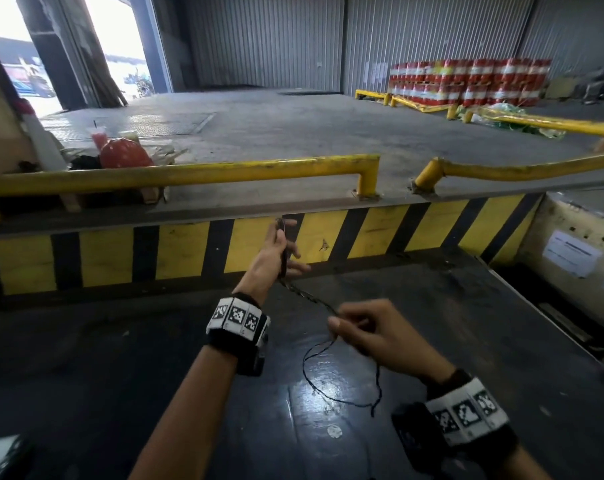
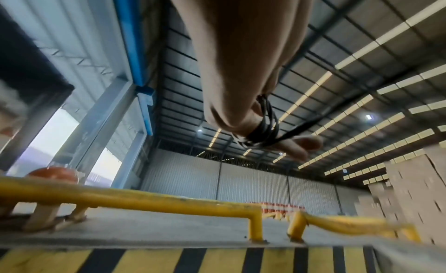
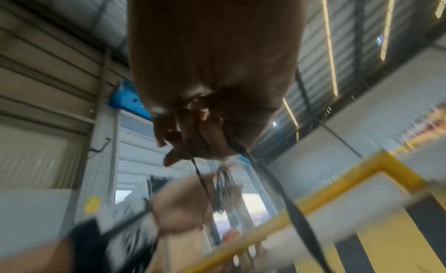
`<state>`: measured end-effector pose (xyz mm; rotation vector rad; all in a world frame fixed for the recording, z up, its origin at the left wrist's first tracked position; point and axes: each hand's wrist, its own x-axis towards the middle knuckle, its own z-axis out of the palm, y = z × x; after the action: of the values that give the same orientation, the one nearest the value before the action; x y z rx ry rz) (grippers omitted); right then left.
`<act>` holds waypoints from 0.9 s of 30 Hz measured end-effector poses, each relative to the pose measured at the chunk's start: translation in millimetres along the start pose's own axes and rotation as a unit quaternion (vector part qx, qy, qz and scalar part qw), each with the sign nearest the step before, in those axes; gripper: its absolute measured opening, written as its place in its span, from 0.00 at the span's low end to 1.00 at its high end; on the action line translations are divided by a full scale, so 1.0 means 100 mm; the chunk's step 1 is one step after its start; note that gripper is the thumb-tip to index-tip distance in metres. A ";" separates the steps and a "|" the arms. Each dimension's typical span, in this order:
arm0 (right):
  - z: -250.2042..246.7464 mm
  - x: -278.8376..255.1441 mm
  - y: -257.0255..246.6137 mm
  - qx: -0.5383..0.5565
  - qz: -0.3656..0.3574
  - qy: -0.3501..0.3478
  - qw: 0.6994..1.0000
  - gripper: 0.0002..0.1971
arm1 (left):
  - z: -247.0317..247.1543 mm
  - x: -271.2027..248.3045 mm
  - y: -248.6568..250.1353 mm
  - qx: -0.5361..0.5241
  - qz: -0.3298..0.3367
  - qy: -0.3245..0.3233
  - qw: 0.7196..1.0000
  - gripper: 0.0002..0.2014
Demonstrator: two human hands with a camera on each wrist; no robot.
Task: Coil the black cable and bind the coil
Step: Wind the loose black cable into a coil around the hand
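My left hand is raised in front of the striped dock edge and grips a narrow coil of thin black cable; several turns of the coil show bunched at my fingers in the left wrist view. From the coil a taut, twisted length runs down right to my right hand, which pinches the cable between thumb and fingers. Below that hand the loose cable tail lies in an open loop on the dark floor. In the blurred right wrist view, the cable leaves my right fingers toward the left hand.
A yellow-and-black striped ledge crosses just beyond my hands, with yellow guard rails on top. A red bag and drink cups sit behind the left rail. Red-and-white drums are stacked at the far wall. A pale crate stands right.
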<state>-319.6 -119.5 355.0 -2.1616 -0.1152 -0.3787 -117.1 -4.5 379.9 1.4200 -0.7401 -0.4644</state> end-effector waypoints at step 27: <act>0.48 -0.08 0.71 0.116 0.091 0.042 0.988 0.27 | 0.13 -0.40 0.02 -0.222 0.052 -0.036 0.973 0.19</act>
<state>-300.6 -121.7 270.8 -1.9065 0.0809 -0.3326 -154.7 14.1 374.8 0.9452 -0.7121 -0.5623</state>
